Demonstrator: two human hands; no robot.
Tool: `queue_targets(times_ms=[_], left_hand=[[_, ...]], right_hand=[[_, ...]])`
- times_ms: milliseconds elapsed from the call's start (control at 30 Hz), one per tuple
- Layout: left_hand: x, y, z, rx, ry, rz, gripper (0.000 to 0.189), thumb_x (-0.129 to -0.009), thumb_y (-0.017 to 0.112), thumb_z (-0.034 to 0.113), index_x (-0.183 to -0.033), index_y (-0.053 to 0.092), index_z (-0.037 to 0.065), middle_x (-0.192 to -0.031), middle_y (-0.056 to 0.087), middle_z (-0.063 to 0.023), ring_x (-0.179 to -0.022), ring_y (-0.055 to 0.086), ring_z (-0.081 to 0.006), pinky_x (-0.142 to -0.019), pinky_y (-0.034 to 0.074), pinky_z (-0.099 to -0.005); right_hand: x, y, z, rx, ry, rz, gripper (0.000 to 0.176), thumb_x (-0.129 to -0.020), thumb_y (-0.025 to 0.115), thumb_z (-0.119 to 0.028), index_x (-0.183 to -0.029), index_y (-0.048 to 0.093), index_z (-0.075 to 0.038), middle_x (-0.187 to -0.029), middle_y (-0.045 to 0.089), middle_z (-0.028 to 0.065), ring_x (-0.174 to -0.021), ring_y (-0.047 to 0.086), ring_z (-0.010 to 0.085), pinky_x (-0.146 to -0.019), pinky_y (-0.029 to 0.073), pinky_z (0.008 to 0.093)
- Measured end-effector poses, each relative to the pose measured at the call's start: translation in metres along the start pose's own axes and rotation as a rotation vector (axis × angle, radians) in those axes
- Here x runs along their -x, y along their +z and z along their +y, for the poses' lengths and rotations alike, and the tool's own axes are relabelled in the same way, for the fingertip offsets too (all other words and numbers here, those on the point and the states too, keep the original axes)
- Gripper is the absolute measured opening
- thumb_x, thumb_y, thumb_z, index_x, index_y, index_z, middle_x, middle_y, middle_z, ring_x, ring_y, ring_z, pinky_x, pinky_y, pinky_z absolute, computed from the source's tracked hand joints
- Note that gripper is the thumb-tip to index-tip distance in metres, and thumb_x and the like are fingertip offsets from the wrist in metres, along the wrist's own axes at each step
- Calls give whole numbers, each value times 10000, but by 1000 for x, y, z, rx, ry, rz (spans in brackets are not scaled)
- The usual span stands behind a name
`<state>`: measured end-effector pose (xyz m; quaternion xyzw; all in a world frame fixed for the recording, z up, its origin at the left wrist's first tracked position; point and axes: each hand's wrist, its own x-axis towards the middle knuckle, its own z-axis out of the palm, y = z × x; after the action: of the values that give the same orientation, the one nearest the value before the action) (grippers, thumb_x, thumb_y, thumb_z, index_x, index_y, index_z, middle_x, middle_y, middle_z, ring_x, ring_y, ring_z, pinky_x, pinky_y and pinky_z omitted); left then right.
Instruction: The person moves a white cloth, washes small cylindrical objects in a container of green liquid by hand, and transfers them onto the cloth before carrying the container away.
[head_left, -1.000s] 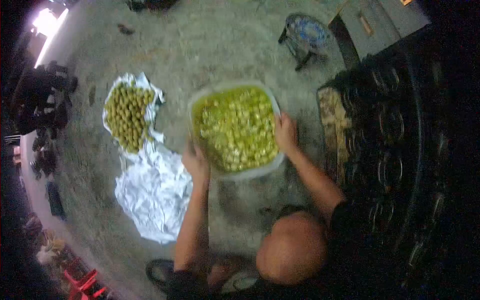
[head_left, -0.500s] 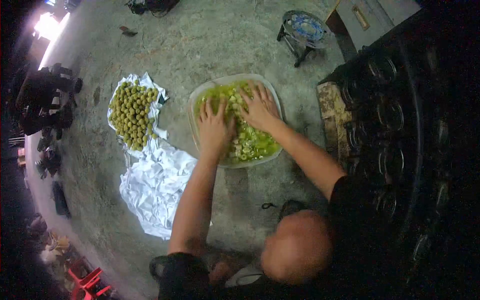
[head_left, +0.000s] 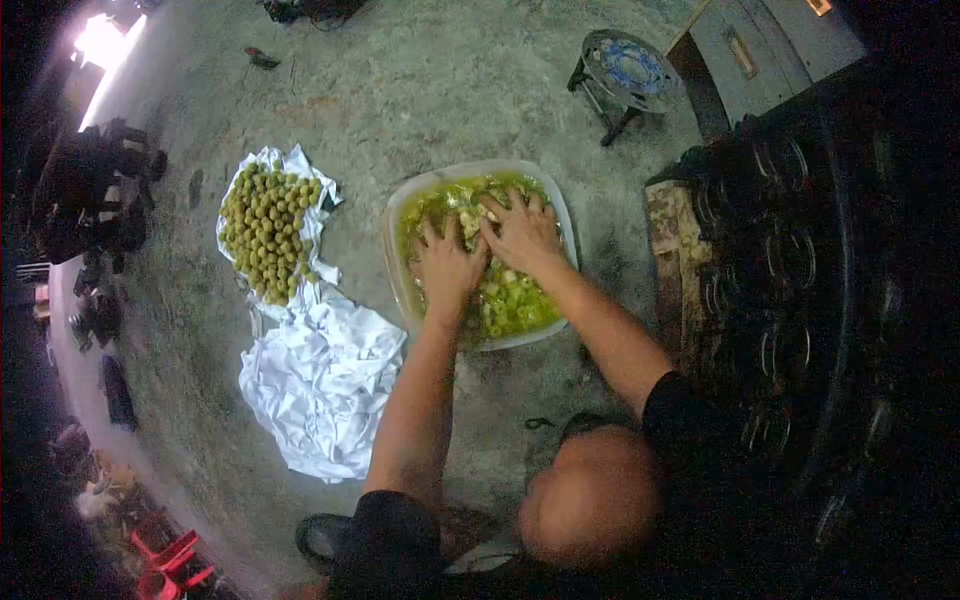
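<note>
A whitish plastic basin stands on the concrete floor, holding yellow-green liquid and many pale green cut pieces, some ring-shaped. Over its left half, my left hand lies palm down with fingers spread, the tips dipping among the pieces. My right hand rests beside it, also spread, its fingertips in the liquid. The two thumbs are close together near the basin's middle. What lies under the palms is hidden.
Left of the basin, round green fruits are heaped on white cloth; more crumpled white cloth lies below. A round stool is at upper right. A worn block and dark shelving with metal rings line the right side.
My left hand has shifted slightly right and down, nearer my right hand. My right hand has lowered in the basin, and its fingers have drawn back a little. The view has moved slightly.
</note>
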<state>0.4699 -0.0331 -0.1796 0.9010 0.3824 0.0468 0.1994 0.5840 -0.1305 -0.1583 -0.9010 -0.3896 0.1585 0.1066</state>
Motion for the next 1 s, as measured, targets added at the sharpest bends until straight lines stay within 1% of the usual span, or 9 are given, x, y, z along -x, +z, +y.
queue_targets(times_ms=[233, 367, 467, 600, 700, 767, 833, 900, 1000], left_hand=[[14, -17, 22, 63, -109, -74, 631, -880, 562, 550, -1406, 523, 205, -1505, 362, -222, -1285, 387, -552, -998, 323, -718], [26, 1, 14, 123, 6, 46, 591, -914, 537, 508, -1330, 582, 92, -1354, 483, -304, -1226, 456, -492, -1138, 243, -541], [33, 2, 23, 240, -110, 62, 495, -918, 564, 418, -1278, 610, 82, -1311, 531, -257, -1274, 420, -480, -1128, 243, -552], [37, 3, 27, 518, -199, 101, 438, -920, 581, 338, -1265, 605, 70, -1293, 540, -253, -1267, 435, -457, -1104, 300, -511], [42, -12, 26, 1101, -154, 40, 436, -907, 598, 308, -1278, 602, 79, -1355, 507, -251, -1241, 470, -435, -1057, 369, -472], [45, -4, -1, 595, -52, -4, 513, -905, 605, 324, -1340, 545, 58, -1425, 447, -249, -1192, 519, -417, -991, 441, -472], [45, -68, 11, -65, 151, -142, 558, -917, 596, 340, -1381, 503, 44, -1469, 404, -248, -1211, 519, -414, -982, 456, -485], [29, -85, 20, -32, 12, -301, 611, -947, 538, 440, -1417, 468, 55, -1471, 370, -298, -1276, 466, -448, -1021, 420, -524], [20, -35, -5, -37, 7, -225, 628, -959, 489, 504, -1393, 497, 51, -1415, 395, -360, -1283, 415, -523, -1089, 336, -557]], right_hand=[[13, 8, 2, 10, 12, 39, 497, -987, 411, -485, -1382, 551, -217, -1487, 427, 136, -1329, 396, 419, -1037, 357, 572], [23, 11, 3, -113, 4, 107, 436, -989, 441, -425, -1291, 608, -159, -1374, 509, 180, -1207, 492, 450, -979, 453, 550], [29, -5, -6, -170, 50, 70, 403, -994, 467, -381, -1220, 645, -99, -1326, 520, 218, -1195, 512, 426, -991, 446, 515], [23, 23, -17, -784, 70, 198, 353, -989, 519, -322, -1178, 653, -56, -1248, 573, 212, -1181, 541, 371, -963, 462, 456], [26, 29, -17, -1102, -7, 103, 321, -987, 540, -277, -1162, 655, -33, -1210, 598, 176, -1123, 571, 309, -933, 468, 422], [30, 7, -5, -1179, 33, -105, 297, -991, 542, -245, -1138, 672, -22, -1222, 589, 118, -1029, 606, 218, -889, 476, 397], [36, -35, 1, -621, 12, -189, 444, -1003, 485, -356, -1314, 572, -52, -1395, 501, 169, -1252, 491, 344, -1036, 409, 446], [39, -48, 4, -23, -25, -42, 538, -1002, 451, -424, -1404, 498, -69, -1460, 443, 193, -1341, 401, 418, -1104, 357, 482], [29, 17, 21, 74, 11, 7, 611, -960, 469, -468, -1439, 462, -90, -1457, 433, 217, -1318, 371, 486, -1090, 379, 506]])
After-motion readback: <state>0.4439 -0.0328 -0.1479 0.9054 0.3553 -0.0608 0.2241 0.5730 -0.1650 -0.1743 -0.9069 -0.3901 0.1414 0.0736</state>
